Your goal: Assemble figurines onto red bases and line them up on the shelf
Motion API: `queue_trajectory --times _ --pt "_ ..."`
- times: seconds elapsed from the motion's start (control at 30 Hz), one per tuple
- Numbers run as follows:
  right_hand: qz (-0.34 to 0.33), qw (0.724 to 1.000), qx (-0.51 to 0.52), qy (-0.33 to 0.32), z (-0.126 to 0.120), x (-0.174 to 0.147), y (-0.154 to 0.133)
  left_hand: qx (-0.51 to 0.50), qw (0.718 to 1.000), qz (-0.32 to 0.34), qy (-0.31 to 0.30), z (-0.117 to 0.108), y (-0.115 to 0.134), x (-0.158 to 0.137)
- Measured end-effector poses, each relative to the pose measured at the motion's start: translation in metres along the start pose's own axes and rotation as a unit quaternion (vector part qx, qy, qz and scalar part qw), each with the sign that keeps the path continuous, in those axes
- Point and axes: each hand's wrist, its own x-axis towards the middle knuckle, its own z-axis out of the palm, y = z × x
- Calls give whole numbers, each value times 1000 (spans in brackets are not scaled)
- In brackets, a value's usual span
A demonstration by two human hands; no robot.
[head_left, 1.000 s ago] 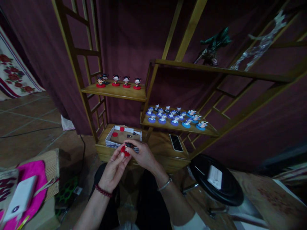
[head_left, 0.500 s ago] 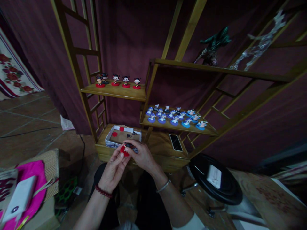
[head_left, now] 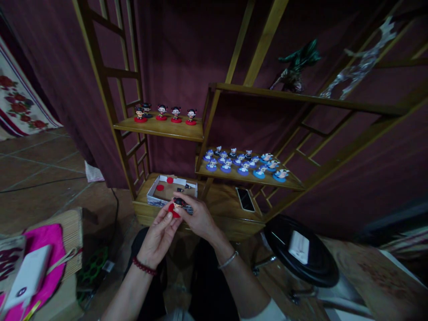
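Note:
A small black-haired figurine (head_left: 179,203) is held between my two hands, just in front of the open box. My left hand (head_left: 161,229) pinches its red round base (head_left: 173,211) between thumb and fingers. From the right, my right hand (head_left: 197,217) grips the figurine's body and head with thumb and fingertips. Behind them stands the shallow white box (head_left: 153,193), holding two red discs (head_left: 160,187) and two small dark figurine parts (head_left: 187,186). Whether the figurine is fixed to its base I cannot tell.
Several red-based figurines (head_left: 162,112) stand on the upper left shelf (head_left: 157,128). Rows of blue and purple figurines (head_left: 226,166) fill the middle shelf. A phone (head_left: 245,199) lies on the lower board. A black round stool (head_left: 321,263) is at right, a white power bank (head_left: 28,277) at left.
The figurine has turned in my fingers, so more of its face and hair buns show. Both hands stay in nearly the same place.

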Motion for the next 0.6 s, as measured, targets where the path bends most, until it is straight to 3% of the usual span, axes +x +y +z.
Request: queue_trajectory --times 0.6 --pt "19 1000 17 -11 1 -8 11 -4 999 -1 36 2 1 2"
